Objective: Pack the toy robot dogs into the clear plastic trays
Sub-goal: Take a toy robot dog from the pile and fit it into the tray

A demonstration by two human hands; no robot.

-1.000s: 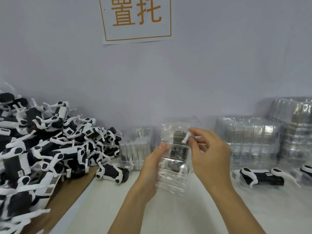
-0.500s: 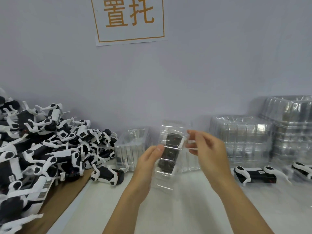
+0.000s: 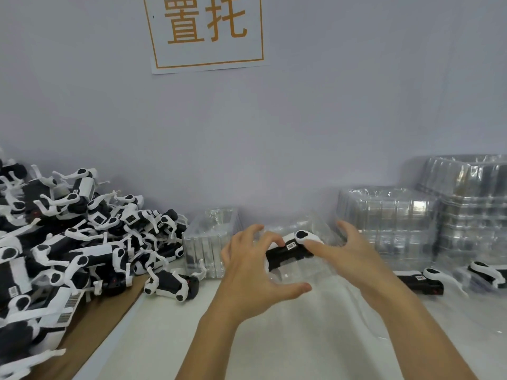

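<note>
Fingers of your left hand [image 3: 252, 272] are spread and curved over the near left end of a clear tray [image 3: 299, 270] lying flat on the white table [image 3: 274, 338]; the fingertips press down near the black body of the toy dog [image 3: 289, 249] inside it, and the thumb reaches out along the tray's front edge. Whether that hand actually clasps the tray or only presses on it, you cannot tell from this view. Your right hand [image 3: 348, 253] comes in from the other side, fingers straight and splayed, with one fingertip touching the dog's white leg at the tray's right end. Neither hand has anything lifted.

The dog lies on its side in the tray, black body with a small white label on top, white leg with a black spot toward the right.

Just behind and to the left of the tray stands a short stack of empty trays [image 3: 211, 242]. To the right, against the wall, sit taller stacks of trays [image 3: 389, 223], and a higher one [image 3: 472, 204] beyond. In front of those stacks two loose dogs [image 3: 422, 281] lie on the table. One more dog [image 3: 171, 283] lies near your left wrist, and behind it a big heap of dogs [image 3: 68, 242] covers the brown board [image 3: 90, 330] at the left. A white sign [image 3: 205, 31] with orange characters hangs on the wall above.
</note>
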